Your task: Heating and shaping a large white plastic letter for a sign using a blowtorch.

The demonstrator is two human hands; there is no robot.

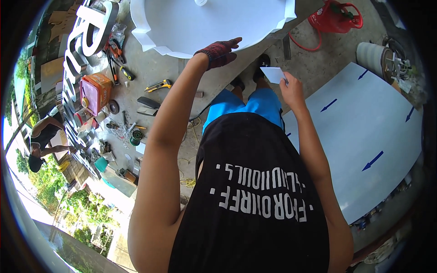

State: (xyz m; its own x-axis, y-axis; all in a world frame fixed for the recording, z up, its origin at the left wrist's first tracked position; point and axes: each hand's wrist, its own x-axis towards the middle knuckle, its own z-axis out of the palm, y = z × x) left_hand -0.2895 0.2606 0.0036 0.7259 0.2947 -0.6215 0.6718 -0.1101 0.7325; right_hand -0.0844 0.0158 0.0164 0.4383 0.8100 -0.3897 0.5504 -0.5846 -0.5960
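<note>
My left hand (221, 53), in a dark red and black knit glove, lies with its fingers stretched out at the near edge of a large round white panel (214, 29). It holds nothing; whether it touches the panel I cannot tell. The panel has a raised rim made of short angled flaps and rests on a grey table. Bare and to the right, my right hand (292, 88) grips a small flat white piece (272, 75) by its edge, between thumb and fingers. That piece hangs apart from the panel, above the floor.
A large white sheet with blue arrows (350, 136) lies at the right. A red container (337, 18) with a hose stands far right. On the table's left are a yellow utility knife (158, 85), an orange bucket (95, 93) and large letters (93, 27). Another person (45, 136) bends over at far left.
</note>
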